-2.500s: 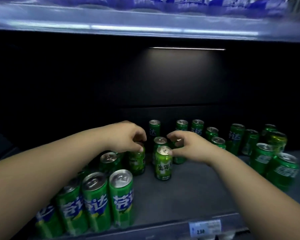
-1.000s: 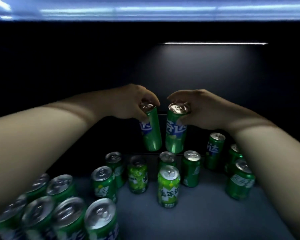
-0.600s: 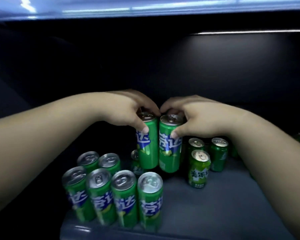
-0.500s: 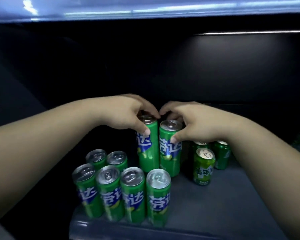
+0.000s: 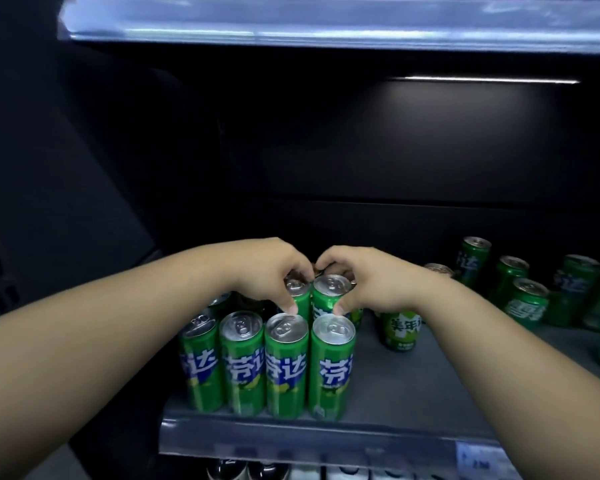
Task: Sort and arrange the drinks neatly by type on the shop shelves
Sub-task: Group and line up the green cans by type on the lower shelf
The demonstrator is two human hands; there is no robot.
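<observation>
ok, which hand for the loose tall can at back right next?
Probably right. The right hand, gripping the right can, is nearer the tall can; the left hand, gripping the left can, would cross arms.

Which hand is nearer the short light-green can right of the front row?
Right. The right hand, gripping a tall can, sits just up-left of the short can; left hand is farther left.

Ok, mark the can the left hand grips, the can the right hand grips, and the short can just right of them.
left-hand can (image 5: pixel 297 287): head view, on its silver lid.
right-hand can (image 5: pixel 333 284): head view, on its silver lid.
short can (image 5: pixel 401 330): head view, on its front label.
</observation>
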